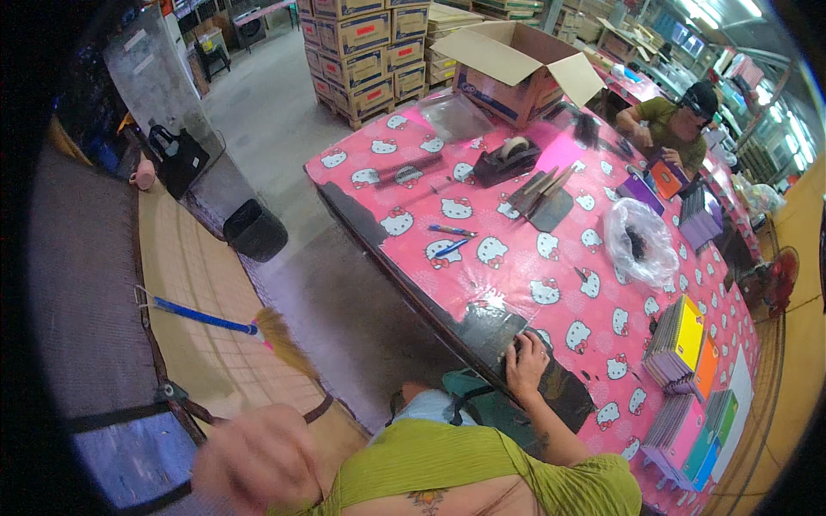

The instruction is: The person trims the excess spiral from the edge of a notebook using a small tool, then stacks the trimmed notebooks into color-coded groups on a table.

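My left hand (255,464) is raised at the lower left, close to the camera, apart from the table. Motion smears its fingers, so I cannot make out whether it holds anything. My right hand (526,368) rests at the near edge of the table (460,209), which has a pink cartoon-cat cover. Its fingers are bent but apart, on a dark patch (490,325) where the cover is worn away. Nothing plainly shows in its grip, though the underside is hidden. Beyond it lie a blue pen (451,248) and a second pen (453,230).
Stacked notebooks (675,348) stand at the right, beside more coloured notebooks (675,430). Farther off are a clear plastic bag (641,242), a tape dispenser (506,163) and an open carton (508,82). Another person (675,129) handles notebooks across the table. A broom (206,315) and a black bin (255,230) are left.
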### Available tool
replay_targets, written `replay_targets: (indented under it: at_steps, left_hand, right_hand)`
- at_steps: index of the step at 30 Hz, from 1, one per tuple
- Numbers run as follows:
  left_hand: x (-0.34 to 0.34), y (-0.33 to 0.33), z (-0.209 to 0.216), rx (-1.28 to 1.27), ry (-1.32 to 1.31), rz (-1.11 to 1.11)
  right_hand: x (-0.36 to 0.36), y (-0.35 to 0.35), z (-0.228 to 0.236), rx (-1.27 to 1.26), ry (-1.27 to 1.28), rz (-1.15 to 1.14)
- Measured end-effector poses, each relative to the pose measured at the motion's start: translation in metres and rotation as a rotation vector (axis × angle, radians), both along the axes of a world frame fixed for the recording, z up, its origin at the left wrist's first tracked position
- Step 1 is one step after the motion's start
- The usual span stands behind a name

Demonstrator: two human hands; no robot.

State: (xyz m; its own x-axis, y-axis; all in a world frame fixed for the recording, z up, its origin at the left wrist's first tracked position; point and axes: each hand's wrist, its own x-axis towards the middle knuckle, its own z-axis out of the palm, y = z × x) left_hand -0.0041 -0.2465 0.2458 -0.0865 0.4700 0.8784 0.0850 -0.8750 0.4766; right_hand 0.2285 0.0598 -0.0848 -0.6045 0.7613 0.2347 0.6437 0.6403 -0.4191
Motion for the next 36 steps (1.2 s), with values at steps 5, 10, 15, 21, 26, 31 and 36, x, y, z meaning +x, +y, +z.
replay_targets:
  at_steps: [5,10,15,21,26,31,36]
  left_hand:
    - [-0.046,0.006,0.052,-0.069,0.206,-0.399]
    - [-0.143,0.036,0.047,-0.05,0.309,-0.451]
    - [-0.247,0.067,0.058,-0.116,0.311,-0.581]
    - [-0.366,0.061,0.043,-0.191,0.141,-0.519]
    - [-0.493,0.053,0.011,-0.195,0.041,-0.463]
    - [-0.657,0.059,-0.01,-0.233,-0.113,-0.334]
    - [-0.81,0.132,-0.016,-0.536,-0.178,0.142]
  right_hand:
    - [-0.021,0.013,0.002,-0.055,-0.004,-0.11]
    - [-0.145,0.054,0.009,0.013,0.297,-0.243]
    - [-0.354,0.043,0.026,-0.105,0.563,0.107]
    - [-0.533,0.032,0.036,-0.222,0.517,0.358]
    - [-0.659,0.041,0.035,-0.222,0.6,0.34]
    - [-0.776,0.02,0.013,-0.25,0.644,0.234]
    - [-0.831,0.027,0.016,-0.302,0.629,-0.008]
